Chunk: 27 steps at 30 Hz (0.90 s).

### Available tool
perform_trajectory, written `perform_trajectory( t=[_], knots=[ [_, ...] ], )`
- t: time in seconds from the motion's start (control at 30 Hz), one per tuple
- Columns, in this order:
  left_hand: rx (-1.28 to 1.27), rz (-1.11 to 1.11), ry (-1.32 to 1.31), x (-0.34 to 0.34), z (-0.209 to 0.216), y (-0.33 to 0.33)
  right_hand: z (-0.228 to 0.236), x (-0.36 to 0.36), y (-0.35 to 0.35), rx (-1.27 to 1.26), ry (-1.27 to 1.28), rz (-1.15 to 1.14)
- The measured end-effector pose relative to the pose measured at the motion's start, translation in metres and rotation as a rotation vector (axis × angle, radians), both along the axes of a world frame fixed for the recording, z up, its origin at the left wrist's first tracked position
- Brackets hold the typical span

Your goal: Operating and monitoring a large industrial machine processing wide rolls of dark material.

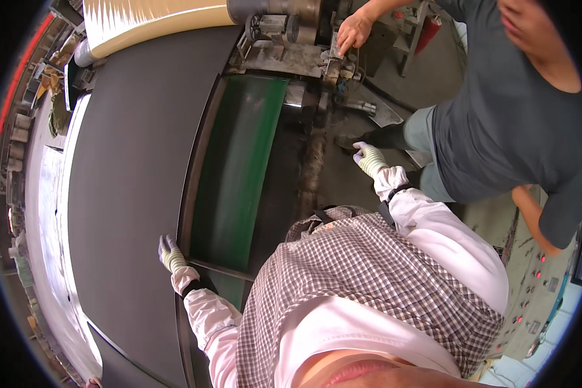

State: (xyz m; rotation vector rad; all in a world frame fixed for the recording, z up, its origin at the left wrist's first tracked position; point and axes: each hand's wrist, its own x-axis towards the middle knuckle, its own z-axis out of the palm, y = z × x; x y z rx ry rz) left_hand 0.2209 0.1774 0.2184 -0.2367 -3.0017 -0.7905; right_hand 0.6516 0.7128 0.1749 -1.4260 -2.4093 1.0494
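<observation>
My left hand (171,254), in a striped white glove with pale purple fingertips, is at the right edge of a wide, smooth black sheet (136,168). Its fingers are stretched out, and nothing shows in them. I cannot tell whether they press on the sheet. Beside that edge runs a dark metal rail (191,187), and right of it a green belt (239,174) shows inside the machine frame. My right hand (370,160), gloved alike, is held out over the floor near another person's legs. Its fingers look loosely apart, with no object visible in them.
A co-worker in a dark shirt (504,123) stands at right, one bare hand (354,31) on a machine fitting (336,64). A motor (271,27) sits beyond the green belt. A cream-coloured roll (155,26) lies across the far end. A control panel (530,291) with red lights stands at right.
</observation>
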Motion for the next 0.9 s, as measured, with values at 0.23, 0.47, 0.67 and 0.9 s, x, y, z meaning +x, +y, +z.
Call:
perform_trajectory(
  t=[0.23,0.47,0.67,0.9],
  knots=[
    [-0.373,0.314,-0.257,0.017,0.004,-0.036,0.065,-0.072,0.036,-0.007,0.415,-0.026],
    [-0.384,0.365,-0.226,0.012,-0.004,-0.012,0.263,-0.31,0.076,0.856,0.646,0.392],
    [-0.387,0.414,-0.304,0.013,0.0,-0.023,0.32,-0.357,0.071,0.822,0.388,0.326],
    [-0.31,0.153,-0.258,0.002,0.001,-0.009,0.263,-0.243,0.157,0.938,0.299,0.072]
  ],
)
